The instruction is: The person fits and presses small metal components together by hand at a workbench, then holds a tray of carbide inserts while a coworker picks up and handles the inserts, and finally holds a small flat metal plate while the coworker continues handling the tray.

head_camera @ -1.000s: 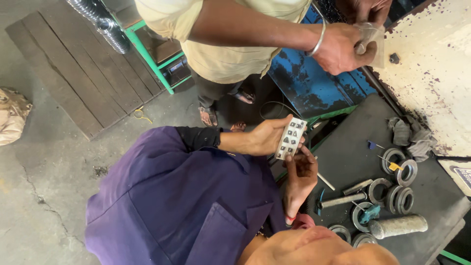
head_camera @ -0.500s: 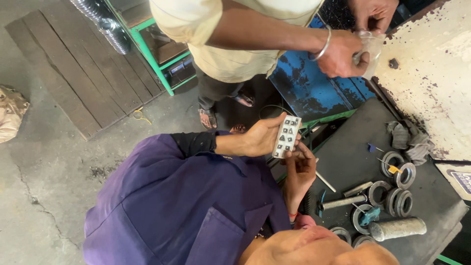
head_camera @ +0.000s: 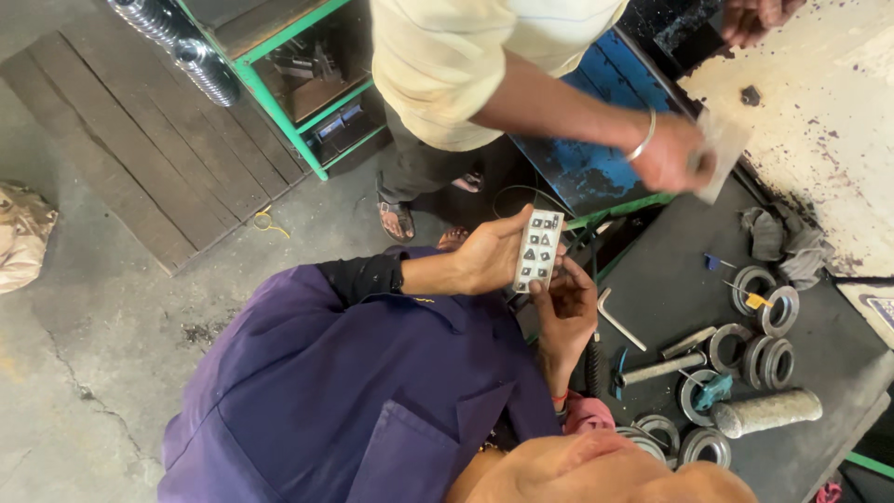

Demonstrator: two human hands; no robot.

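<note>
My left hand (head_camera: 489, 256), at the end of a black sleeve, holds up a small white flat case (head_camera: 539, 250) with rows of dark triangular and square inserts. My right hand (head_camera: 565, 312) is just below it, fingers loosely curled, fingertips at the case's lower edge. I see nothing gripped in that hand. My purple shirt (head_camera: 326, 391) fills the lower left. Both hands hover at the edge of a dark workbench (head_camera: 670, 279).
A co-worker in a cream shirt stands opposite; their hand (head_camera: 666, 154) with a bangle holds a pale flat piece (head_camera: 722, 154) over the bench. Several metal rings (head_camera: 768, 307), a grey cylinder (head_camera: 765, 413), an allen key (head_camera: 616, 319) and rags (head_camera: 782, 237) lie there. A green-framed shelf (head_camera: 307, 93) stands behind.
The co-worker's hand with the pale piece has come down and left, closer to the bench. My hands still hold the white case in about the same place.
</note>
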